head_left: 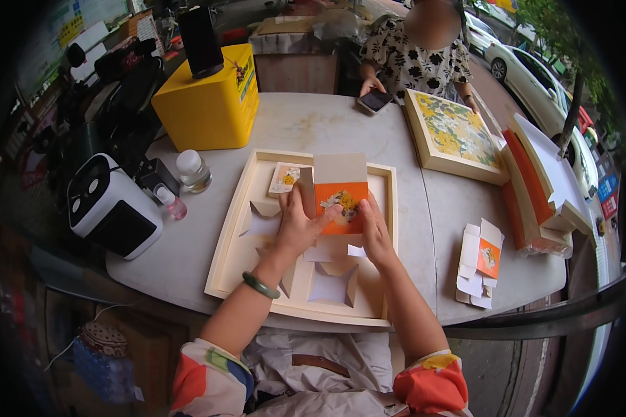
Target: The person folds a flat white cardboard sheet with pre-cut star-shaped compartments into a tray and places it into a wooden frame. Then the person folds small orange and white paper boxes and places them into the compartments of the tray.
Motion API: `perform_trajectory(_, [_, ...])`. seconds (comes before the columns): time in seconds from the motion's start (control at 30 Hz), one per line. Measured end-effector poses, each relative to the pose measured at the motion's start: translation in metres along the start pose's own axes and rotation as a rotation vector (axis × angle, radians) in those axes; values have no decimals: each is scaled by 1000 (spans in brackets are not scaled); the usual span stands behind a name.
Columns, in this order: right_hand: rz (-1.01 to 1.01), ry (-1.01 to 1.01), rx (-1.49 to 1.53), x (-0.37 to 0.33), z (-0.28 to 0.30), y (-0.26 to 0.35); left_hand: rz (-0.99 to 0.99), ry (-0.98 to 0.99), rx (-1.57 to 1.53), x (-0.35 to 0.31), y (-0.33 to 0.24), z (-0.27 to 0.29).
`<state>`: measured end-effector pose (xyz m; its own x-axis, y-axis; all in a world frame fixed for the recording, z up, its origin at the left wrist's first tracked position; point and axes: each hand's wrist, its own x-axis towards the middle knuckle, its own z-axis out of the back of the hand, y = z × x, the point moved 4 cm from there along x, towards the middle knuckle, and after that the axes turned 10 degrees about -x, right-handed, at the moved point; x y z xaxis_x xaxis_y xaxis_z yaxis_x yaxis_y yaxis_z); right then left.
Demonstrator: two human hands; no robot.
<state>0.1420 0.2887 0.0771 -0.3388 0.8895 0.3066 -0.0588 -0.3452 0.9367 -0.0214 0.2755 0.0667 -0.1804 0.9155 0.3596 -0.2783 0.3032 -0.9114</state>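
Note:
Between both hands I hold a small folding carton (pixel 341 198), orange with a floral print, its pale flap standing up at the far end. My left hand (pixel 305 222) grips its left side, thumb across the printed face. Fingers of my right hand (pixel 373 233) close on its right edge. Under them lies a shallow cream tray box (pixel 219 267) with square cut-out compartments. One small floral box (pixel 285 179) sits in the tray's far left compartment. A white-lined opening (pixel 332 285) shows at the near right. The carton and my hands hide the tray's middle.
Flattened cartons (pixel 478 264) lie at right, near stacked orange and cream boxes (pixel 535 187). A floral lid (pixel 455 132) rests by a person holding a phone (pixel 375 101). At left stand a yellow box (pixel 212 104), a white appliance (pixel 115 207), a jar (pixel 193 172) and a pink bottle (pixel 170 201).

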Motion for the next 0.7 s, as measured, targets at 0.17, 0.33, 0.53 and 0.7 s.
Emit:
perform_trajectory(0.17, [-142, 4, 147, 0, -4, -7, -33, 85, -99, 4, -13, 3])
perform_trajectory(0.33, [-272, -10, 315, 6, 5, -16, 310, 140, -657, 1, -8, 7])
perform_trajectory(0.53, [-340, -58, 193, -1, 4, -23, 380, 237, -791, 2, -5, 12])
perform_trajectory(0.7, [-291, -86, 340, 0, 2, -32, 341, 171, -737, 5, -2, 15])
